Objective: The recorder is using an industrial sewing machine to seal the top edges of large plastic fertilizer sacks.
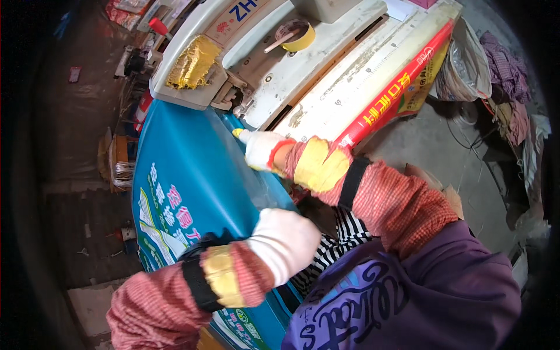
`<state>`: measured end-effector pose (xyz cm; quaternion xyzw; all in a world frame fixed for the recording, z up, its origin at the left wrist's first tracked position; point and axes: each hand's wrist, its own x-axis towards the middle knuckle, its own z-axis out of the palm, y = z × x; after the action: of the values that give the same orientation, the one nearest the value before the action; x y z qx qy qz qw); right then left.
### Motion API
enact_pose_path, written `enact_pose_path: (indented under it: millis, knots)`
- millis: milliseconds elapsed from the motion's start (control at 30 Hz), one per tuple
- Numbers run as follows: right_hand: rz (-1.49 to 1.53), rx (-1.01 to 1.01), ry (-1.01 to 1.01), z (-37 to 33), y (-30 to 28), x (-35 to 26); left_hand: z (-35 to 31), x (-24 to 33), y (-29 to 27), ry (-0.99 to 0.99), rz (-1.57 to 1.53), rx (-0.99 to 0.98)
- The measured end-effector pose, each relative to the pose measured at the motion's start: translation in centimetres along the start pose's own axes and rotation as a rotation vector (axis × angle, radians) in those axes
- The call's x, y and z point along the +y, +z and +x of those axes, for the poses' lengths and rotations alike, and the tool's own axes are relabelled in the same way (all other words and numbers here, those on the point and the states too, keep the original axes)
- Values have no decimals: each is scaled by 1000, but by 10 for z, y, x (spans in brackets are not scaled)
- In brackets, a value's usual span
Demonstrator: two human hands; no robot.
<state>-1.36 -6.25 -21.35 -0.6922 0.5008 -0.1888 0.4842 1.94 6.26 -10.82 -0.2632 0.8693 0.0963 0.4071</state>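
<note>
A large blue plastic sheet [192,149] with printed designs bends over the worktop, its upper end under the head of a white sewing machine [219,23]. My right hand [263,150], in a white glove with a red cuff, is closed at the sheet's edge by the presser foot [240,105]. One yellow-tipped finger points toward the foot; the others are hidden. Nearer to me, my left hand [286,242], also in a white glove, is curled over the sheet's near edge. Its fingers are out of sight beneath it, and the hand is slightly blurred.
On the machine bed lies a roll of yellow tape [300,38] with a thin stick. A red and yellow printed sack [402,81] covers the table's right edge. White bags [464,64] and cloths [506,73] are heaped at right. Spools of thread [121,166] stand at left.
</note>
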Motion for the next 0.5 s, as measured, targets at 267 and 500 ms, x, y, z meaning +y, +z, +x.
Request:
enact_pose_path:
  millis: [267, 500]
  knots:
    - [-349, 297, 150, -31, 47, -2, -8, -11, -43, 42, 145, -412]
    - [-731, 566, 36, -7, 54, -10, -51, -8, -43, 250, 163, -423]
